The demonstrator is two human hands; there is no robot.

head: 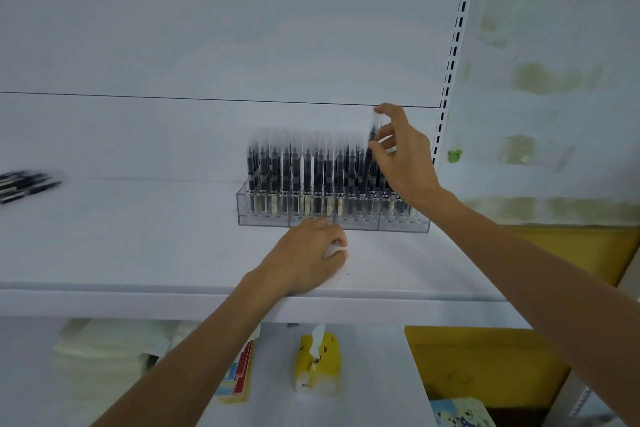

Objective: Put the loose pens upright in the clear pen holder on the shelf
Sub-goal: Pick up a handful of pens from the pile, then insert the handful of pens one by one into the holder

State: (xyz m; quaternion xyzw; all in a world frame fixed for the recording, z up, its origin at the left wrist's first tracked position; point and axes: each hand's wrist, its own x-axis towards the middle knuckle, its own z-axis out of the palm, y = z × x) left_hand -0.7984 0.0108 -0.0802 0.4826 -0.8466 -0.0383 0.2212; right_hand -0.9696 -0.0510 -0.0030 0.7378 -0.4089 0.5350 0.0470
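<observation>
Two hands are working at the shelf. The right hand is pinching one pen between thumb and fingers, holding it nearly upright above the right end of the pen holder, its lower end down among the standing pens. The left hand is lying on the shelf just in front of the holder's middle with its fingers curled under. Something pale is showing beneath them, and whether that hand is grasping anything cannot be told. The one white shelf is stretching across the whole view, its front lip running under the left wrist, with wide bare board lying to the left of the holder. The single clear holder is sitting right of centre, its front showing four sections side by side. The pens standing in it are packed in rows, too many and too blurred to count. Its right end is lying close to the slotted upright. About four loose pens are lying flat at the far left edge, well apart from the holder. Below, one yellow tissue pack is standing on the lower shelf.
</observation>
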